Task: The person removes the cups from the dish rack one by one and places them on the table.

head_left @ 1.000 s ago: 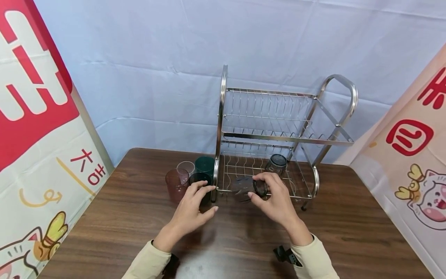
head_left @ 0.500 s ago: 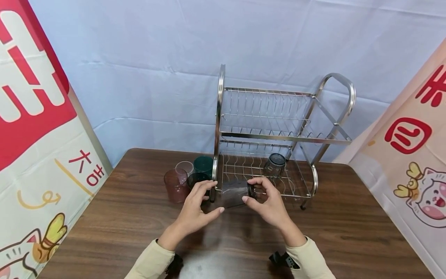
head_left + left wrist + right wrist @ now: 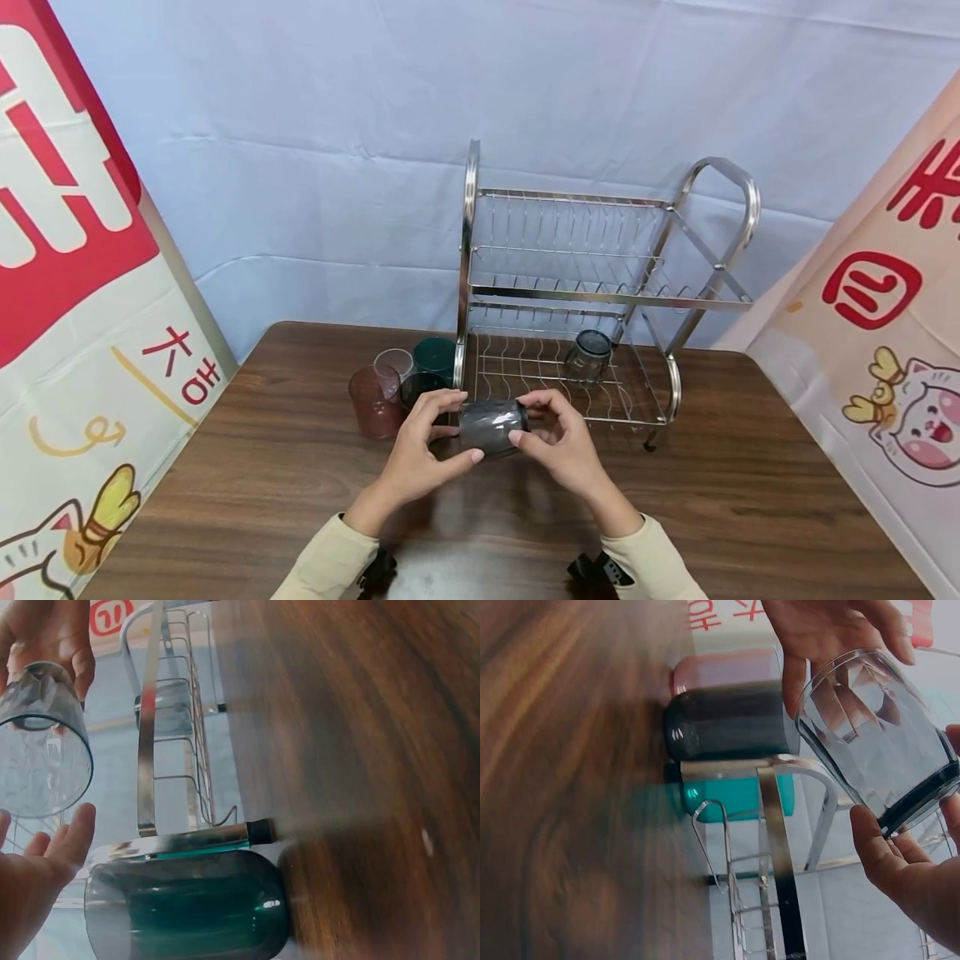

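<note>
A smoky grey drinking glass [image 3: 487,427] is held on its side above the table, mouth to the left. My right hand [image 3: 566,454] pinches it round the thick base [image 3: 922,799]. My left hand [image 3: 418,454] spreads its fingers and thumb around the mouth end; the left wrist view shows a small gap between its fingertips [image 3: 81,825] and the rim. Left of the rack stand a reddish cup [image 3: 373,408], a clear cup [image 3: 394,360], a green cup [image 3: 435,354] and a dark cup [image 3: 420,385], partly behind my left hand.
A two-tier metal dish rack [image 3: 570,293] stands at the back of the wooden table [image 3: 720,467]. Another grey glass [image 3: 588,358] sits on its lower tier, at the right. A pale cloth [image 3: 315,167] hangs behind, with printed banners at both sides.
My right hand has carried the glass leftward and toward me, away from the rack's lower front, to my left hand. The left hand has shifted slightly right, its fingers now around the mouth end.
</note>
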`<move>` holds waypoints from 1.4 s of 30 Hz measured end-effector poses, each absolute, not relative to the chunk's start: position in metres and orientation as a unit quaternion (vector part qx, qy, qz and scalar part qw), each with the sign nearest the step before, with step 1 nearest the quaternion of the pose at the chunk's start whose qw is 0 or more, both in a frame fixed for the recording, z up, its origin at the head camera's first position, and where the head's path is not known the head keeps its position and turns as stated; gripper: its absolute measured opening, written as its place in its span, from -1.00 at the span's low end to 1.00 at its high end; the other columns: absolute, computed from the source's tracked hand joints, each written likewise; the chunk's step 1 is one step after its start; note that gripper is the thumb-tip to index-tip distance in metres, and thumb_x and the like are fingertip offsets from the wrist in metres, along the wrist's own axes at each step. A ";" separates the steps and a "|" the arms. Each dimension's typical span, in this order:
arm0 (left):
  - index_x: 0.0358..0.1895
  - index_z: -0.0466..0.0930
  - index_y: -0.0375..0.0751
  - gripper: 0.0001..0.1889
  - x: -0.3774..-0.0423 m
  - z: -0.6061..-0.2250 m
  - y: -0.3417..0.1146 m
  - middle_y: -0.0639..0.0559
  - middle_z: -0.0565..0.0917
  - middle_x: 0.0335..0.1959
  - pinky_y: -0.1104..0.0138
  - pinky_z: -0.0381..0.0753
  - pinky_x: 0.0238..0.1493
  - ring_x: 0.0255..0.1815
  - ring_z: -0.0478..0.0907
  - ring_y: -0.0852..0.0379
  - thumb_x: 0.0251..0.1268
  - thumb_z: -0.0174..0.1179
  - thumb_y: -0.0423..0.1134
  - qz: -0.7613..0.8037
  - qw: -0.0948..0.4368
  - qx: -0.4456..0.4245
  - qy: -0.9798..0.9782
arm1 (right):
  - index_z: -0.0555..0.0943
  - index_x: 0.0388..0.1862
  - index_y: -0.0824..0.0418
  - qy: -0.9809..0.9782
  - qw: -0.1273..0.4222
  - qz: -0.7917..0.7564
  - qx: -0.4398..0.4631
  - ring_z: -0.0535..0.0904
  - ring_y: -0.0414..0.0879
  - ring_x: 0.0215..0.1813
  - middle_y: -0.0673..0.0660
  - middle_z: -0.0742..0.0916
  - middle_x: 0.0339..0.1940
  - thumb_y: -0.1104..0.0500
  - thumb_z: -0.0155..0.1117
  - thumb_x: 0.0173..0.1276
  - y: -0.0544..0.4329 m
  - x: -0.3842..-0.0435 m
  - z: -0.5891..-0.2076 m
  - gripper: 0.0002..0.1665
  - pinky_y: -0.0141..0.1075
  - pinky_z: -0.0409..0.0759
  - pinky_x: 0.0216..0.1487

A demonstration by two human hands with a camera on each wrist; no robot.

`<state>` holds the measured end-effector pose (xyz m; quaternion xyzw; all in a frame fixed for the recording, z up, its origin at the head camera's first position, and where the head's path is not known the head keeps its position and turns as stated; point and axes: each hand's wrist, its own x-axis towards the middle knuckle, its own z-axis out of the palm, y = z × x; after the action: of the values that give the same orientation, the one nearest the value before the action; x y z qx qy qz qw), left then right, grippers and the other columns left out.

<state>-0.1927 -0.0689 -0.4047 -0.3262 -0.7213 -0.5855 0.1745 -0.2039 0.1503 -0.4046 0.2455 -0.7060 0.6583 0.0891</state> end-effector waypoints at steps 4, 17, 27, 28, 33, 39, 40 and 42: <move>0.03 0.45 -0.43 -0.47 -0.190 -0.400 -0.069 -0.26 0.41 0.03 0.11 0.59 -0.24 0.00 0.42 -0.14 -0.12 0.40 -0.49 -0.588 0.174 -0.321 -0.722 | 0.46 -0.05 0.41 -0.700 0.078 0.663 0.253 0.50 0.07 -0.10 0.31 0.51 -0.06 0.48 0.31 0.04 0.146 -0.205 -0.407 -0.56 -0.27 0.58 -0.24; -0.03 0.45 -0.49 -0.40 -0.191 -0.399 -0.068 -0.30 0.44 -0.06 0.12 0.60 -0.27 -0.06 0.45 -0.11 -0.30 0.45 -0.53 -0.594 0.215 -0.349 -0.692 | 0.41 -0.01 0.46 -0.684 0.089 0.660 0.299 0.51 0.01 -0.02 0.40 0.51 0.00 0.52 0.20 0.10 0.145 -0.206 -0.403 -0.57 -0.26 0.53 -0.09; -0.03 0.49 -0.43 -0.42 -0.192 -0.397 -0.070 -0.29 0.45 -0.07 0.13 0.60 -0.31 -0.10 0.47 -0.11 -0.30 0.46 -0.50 -0.570 0.236 -0.356 -0.702 | 0.43 0.11 0.40 -0.730 0.088 0.602 0.312 0.49 0.00 0.04 0.34 0.53 0.07 0.48 0.21 0.17 0.152 -0.207 -0.398 -0.52 -0.14 0.50 -0.02; -0.03 0.50 -0.41 -0.41 -0.194 -0.399 -0.070 -0.28 0.45 -0.07 0.12 0.59 -0.32 -0.09 0.47 -0.10 -0.30 0.47 -0.48 -0.564 0.239 -0.356 -0.706 | 0.44 0.12 0.37 -0.747 0.090 0.582 0.307 0.49 0.02 0.04 0.31 0.54 0.06 0.44 0.25 0.17 0.153 -0.207 -0.397 -0.51 -0.11 0.50 -0.03; 0.03 0.53 -0.24 -0.38 -0.205 -0.417 -0.078 -0.13 0.47 -0.05 0.14 0.57 -0.32 -0.09 0.46 -0.04 -0.26 0.50 -0.28 -0.517 0.255 -0.339 -0.744 | 0.48 0.15 0.19 -0.840 0.101 0.446 0.292 0.46 0.07 0.11 0.14 0.54 0.11 0.20 0.40 0.12 0.159 -0.207 -0.390 -0.42 0.00 0.49 -0.06; 0.11 0.51 -0.11 -0.37 -0.205 -0.424 -0.088 0.01 0.45 -0.02 0.24 0.53 -0.29 -0.07 0.44 0.04 -0.16 0.46 -0.08 -0.473 0.256 -0.316 -0.782 | 0.51 0.13 0.21 -0.879 0.135 0.342 0.303 0.40 0.12 0.19 0.23 0.50 0.17 0.13 0.42 0.08 0.163 -0.212 -0.386 -0.40 0.04 0.39 0.06; 0.13 0.50 -0.09 -0.35 -0.205 -0.423 -0.090 0.02 0.45 0.00 0.25 0.53 -0.29 -0.06 0.43 0.05 -0.16 0.46 -0.07 -0.467 0.256 -0.313 -0.786 | 0.51 0.12 0.21 -0.884 0.140 0.327 0.304 0.39 0.12 0.20 0.24 0.50 0.17 0.12 0.42 0.07 0.163 -0.214 -0.386 -0.40 0.05 0.37 0.07; 0.15 0.47 -0.05 -0.32 -0.204 -0.422 -0.093 0.03 0.45 0.03 0.23 0.51 -0.25 -0.03 0.41 0.06 -0.17 0.46 -0.05 -0.453 0.257 -0.311 -0.795 | 0.51 0.12 0.20 -0.894 0.147 0.297 0.300 0.39 0.14 0.19 0.26 0.49 0.16 0.10 0.42 0.08 0.166 -0.217 -0.385 -0.40 0.07 0.37 0.07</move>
<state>-0.2037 -0.0926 -0.4216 -0.3109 -0.7948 -0.4532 0.2575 -0.2165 0.1658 -0.3852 0.2999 -0.8945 0.2974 0.1468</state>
